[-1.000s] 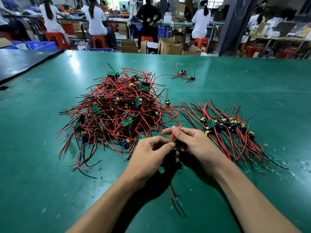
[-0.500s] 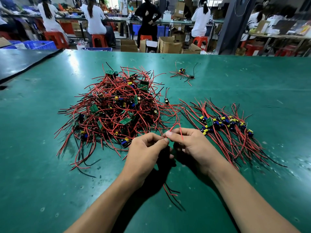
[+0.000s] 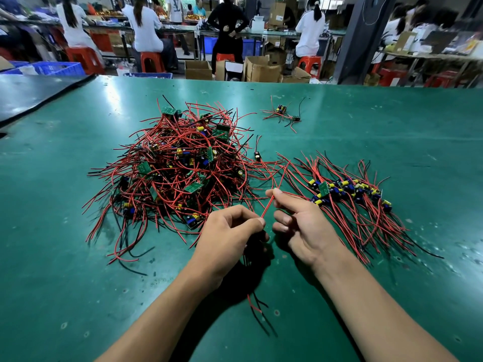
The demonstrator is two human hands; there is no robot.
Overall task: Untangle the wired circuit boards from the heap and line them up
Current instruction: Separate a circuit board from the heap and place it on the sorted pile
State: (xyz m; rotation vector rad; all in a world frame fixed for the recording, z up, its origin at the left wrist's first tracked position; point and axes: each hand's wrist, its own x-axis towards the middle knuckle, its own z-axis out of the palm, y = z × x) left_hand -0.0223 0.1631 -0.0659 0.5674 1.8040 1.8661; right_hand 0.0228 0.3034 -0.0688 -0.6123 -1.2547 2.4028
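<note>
A tangled heap (image 3: 180, 168) of small green circuit boards with red and black wires lies on the green table, left of centre. To its right, a row of lined-up boards (image 3: 350, 190) rests with wires fanned toward me. My left hand (image 3: 230, 231) pinches a red wire (image 3: 269, 206) at its lower end, and more wires hang below that hand; the board they belong to is hidden under it. My right hand (image 3: 300, 220) grips the same red wire higher up between thumb and forefinger. Both hands hover just in front of the heap.
One loose board (image 3: 281, 112) with wires lies apart at the far middle of the green table (image 3: 78, 296). A tiny separate part (image 3: 258, 155) sits between heap and row. Beyond the table's far edge are cardboard boxes, red stools and several seated people.
My hands have drawn slightly apart, stretching the red wire taut between them. The right hand's fingers have spread and lifted toward the row; the dangling wires hang lower.
</note>
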